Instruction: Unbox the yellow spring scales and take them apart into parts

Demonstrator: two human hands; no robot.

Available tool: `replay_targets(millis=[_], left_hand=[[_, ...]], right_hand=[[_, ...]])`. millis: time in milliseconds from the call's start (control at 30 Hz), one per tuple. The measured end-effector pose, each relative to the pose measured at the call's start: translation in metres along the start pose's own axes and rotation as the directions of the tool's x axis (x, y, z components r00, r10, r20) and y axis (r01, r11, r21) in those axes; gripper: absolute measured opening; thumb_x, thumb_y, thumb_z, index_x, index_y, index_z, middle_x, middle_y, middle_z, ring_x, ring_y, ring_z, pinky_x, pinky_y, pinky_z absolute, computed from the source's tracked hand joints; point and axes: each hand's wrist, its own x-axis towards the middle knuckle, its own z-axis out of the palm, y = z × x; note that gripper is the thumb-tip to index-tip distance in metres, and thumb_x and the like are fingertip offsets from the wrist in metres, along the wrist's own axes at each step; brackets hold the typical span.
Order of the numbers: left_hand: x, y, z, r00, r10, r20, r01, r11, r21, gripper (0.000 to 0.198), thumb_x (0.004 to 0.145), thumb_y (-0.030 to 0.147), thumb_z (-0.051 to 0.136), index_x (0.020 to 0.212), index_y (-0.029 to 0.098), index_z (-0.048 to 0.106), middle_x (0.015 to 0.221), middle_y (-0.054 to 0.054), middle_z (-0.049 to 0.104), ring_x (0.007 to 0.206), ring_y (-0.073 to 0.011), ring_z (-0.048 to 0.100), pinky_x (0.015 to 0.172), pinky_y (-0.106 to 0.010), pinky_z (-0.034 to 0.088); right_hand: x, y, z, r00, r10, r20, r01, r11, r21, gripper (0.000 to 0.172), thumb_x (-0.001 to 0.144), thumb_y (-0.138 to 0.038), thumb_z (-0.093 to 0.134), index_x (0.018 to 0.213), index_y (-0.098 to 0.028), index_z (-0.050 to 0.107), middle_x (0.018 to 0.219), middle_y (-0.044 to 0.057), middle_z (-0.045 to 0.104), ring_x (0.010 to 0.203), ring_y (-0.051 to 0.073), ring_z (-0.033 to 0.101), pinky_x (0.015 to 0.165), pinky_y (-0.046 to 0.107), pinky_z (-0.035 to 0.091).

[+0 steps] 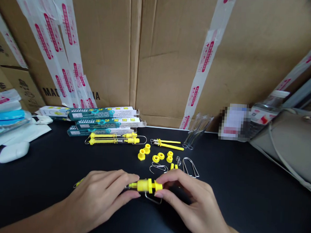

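I watched the two hands held close together over the black table [245, 206], with the yellow tube [144, 185] lying level between them near the table's front edge. The left hand [95, 199] pinched the tube's left end in its fingertips, while the right hand [194, 206] closed narrowly around the right end. Gripped from both sides like that, the piece seemed to me well steadied. The tube was bright plastic with a raised collar near its middle, a thin rod ran from its left end, and a wire loop [153, 199] hung beneath it, though I could not tell how the loop was joined. Ahead of the hands, loose parts lay spread within easy reach, probably so they could be picked up quickly: yellow caps [155, 157], a small spring [178, 160] and wire hooks [190, 168]. Farther back lay two yellow spring scales [114, 139], just in front of the stacked boxes [102, 118].
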Motion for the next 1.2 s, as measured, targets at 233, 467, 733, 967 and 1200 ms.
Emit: replay_targets(millis=[233, 467, 733, 967, 1200], left_hand=[[0.000, -0.001, 0.002, 1.000, -0.021, 0.009, 0.021, 1.000, -0.019, 0.024, 0.106, 0.037, 0.044, 0.107, 0.021, 0.062, 0.089, 0.005, 0.077, 0.074, -0.0123, 0.076, 0.064, -0.024, 0.056], [-0.001, -0.001, 0.002, 0.999, -0.030, 0.041, 0.031, 0.999, -0.029, 0.025, 0.107, 0.038, 0.043, 0.106, 0.022, 0.062, 0.091, 0.005, 0.077, 0.075, -0.0128, 0.076, 0.063, -0.024, 0.055], [-0.003, 0.000, 0.001, 0.998, -0.024, 0.051, 0.026, 0.999, -0.040, 0.023, 0.107, 0.037, 0.043, 0.107, 0.022, 0.061, 0.092, 0.005, 0.077, 0.076, -0.0128, 0.076, 0.063, -0.026, 0.055], [0.001, 0.002, 0.000, 0.999, -0.019, 0.033, 0.020, 0.999, -0.027, 0.026, 0.107, 0.038, 0.041, 0.106, 0.022, 0.061, 0.089, 0.006, 0.077, 0.072, -0.0117, 0.076, 0.061, -0.026, 0.053], [-0.001, 0.001, 0.001, 0.999, -0.029, 0.041, 0.030, 0.999, -0.024, 0.026, 0.107, 0.039, 0.041, 0.105, 0.023, 0.061, 0.091, 0.008, 0.077, 0.075, -0.0110, 0.076, 0.062, -0.026, 0.051]], right_hand=[[0.023, 0.028, -0.020, 0.991, -0.036, -0.125, 0.012, 0.982, -0.186, 0.011, 0.095, -0.029, 0.065, 0.102, -0.023, 0.071, 0.095, 0.004, 0.076, 0.081, 0.018, 0.072, 0.075, 0.029, 0.059], [0.032, 0.044, -0.023, 0.994, -0.085, -0.073, 0.053, 0.931, -0.360, 0.014, 0.096, -0.029, 0.061, 0.104, -0.022, 0.070, 0.100, 0.006, 0.077, 0.090, 0.022, 0.072, 0.082, 0.036, 0.058], [0.027, 0.045, -0.009, 0.991, -0.135, 0.027, 0.134, 0.908, -0.396, 0.015, 0.096, -0.021, 0.059, 0.106, -0.023, 0.069, 0.103, 0.006, 0.076, 0.096, 0.022, 0.071, 0.085, 0.037, 0.059], [0.032, 0.040, -0.008, 0.987, -0.144, 0.075, 0.160, 0.942, -0.295, 0.013, 0.095, -0.019, 0.062, 0.107, -0.022, 0.066, 0.100, 0.004, 0.076, 0.094, 0.019, 0.072, 0.084, 0.032, 0.057], [0.032, 0.050, -0.015, 0.981, -0.192, -0.037, 0.146, 0.847, -0.512, 0.015, 0.094, -0.021, 0.065, 0.110, -0.021, 0.065, 0.101, 0.006, 0.075, 0.095, 0.025, 0.067, 0.084, 0.042, 0.052]])
